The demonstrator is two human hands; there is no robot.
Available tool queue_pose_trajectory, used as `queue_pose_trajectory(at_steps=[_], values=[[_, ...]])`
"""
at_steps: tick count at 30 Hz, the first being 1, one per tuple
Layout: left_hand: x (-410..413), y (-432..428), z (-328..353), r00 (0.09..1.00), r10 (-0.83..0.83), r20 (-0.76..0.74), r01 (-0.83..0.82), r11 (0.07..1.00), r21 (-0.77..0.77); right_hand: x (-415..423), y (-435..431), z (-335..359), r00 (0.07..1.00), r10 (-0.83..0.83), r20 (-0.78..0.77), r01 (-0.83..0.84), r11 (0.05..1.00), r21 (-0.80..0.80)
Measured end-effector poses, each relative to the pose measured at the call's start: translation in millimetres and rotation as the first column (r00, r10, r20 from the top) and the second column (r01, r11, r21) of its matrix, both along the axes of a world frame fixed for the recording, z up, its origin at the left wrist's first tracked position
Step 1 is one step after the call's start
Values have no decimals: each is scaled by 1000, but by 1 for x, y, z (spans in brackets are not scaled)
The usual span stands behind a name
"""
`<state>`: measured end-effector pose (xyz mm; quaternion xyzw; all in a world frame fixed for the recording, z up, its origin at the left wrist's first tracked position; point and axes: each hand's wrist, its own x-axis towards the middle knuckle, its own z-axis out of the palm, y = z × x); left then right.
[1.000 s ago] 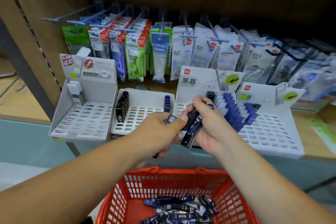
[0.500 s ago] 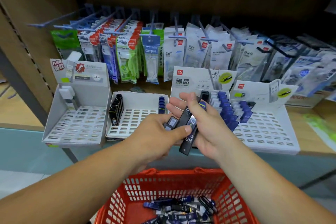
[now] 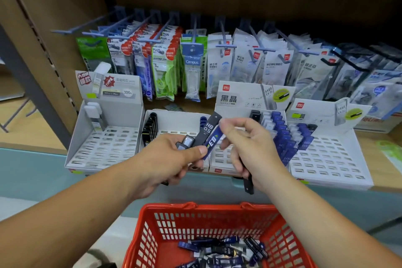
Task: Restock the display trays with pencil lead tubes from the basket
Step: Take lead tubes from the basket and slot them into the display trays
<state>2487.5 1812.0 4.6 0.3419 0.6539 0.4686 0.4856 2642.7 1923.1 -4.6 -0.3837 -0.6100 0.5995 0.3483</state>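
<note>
on the wooden shelf (image 3: 369, 140) sit white display trays (image 3: 104, 152).

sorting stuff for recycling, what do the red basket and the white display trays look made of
Red basket: moulded plastic by the look, glossy with a slotted lattice wall. White display trays: probably printed cardboard, matte, with folded edges and punched slots, though thin plastic can't be ruled out.

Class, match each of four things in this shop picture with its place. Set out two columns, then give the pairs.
Column A: 1 red basket; 2 blue tube; 3 Campus packet; 4 leftmost tray.
Column B: a hangs on a peg; b has a white tube at its back; c between left hand and right hand; d nearest the camera, holding loose tubes.
Pairs: 1-d; 2-c; 3-a; 4-b.
</note>
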Motion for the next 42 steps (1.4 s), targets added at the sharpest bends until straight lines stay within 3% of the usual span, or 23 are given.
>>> queue_pose_trajectory(at_steps=[6,9,16,22,27,32,34,36,38,40,42], values=[[-15,-7,-5,999,36,-29,-36,999,-22,-7,3,-5,1000,-22,-15,22,1000,11],[-25,-9,-7,989,106,-104,-112,992,-53,-8,11,-3,993,-109,52,100,983,151],[-35,-18,-12,987,96,-129,-108,990,-94,-23,16,-21,981,-100,165,32,928,372],[-40,-20,-14,989,109,-103,-119,988,-95,-30,25,-30,973,-72,218,-28,906,422],[-41,-21,-14,989,108,-97,-117,989,-94,-34,26,-26,960,-57,273,-90,863,497],[-41,-21,-13,989,107,-100,-117,989,-92,-40,26,-34,918,-126,375,-175,721,671],[-41,-22,-13,989,108,-102,-117,989,-93,-40,27,-36,910,-141,390,-182,709,682],[-41,-22,-13,989,110,-103,-120,988,-95,-39,28,-34,917,-118,380,-174,740,650],[-41,-21,-13,988,117,-102,-126,988,-93,-36,26,-26,941,-66,332,-128,837,531],[-38,-18,-13,989,114,-98,-123,988,-90,-34,24,-13,994,61,87,-72,989,127],[-33,-13,-11,991,100,-88,-107,991,-80,-29,23,-1,964,122,-235,-186,945,-269]])
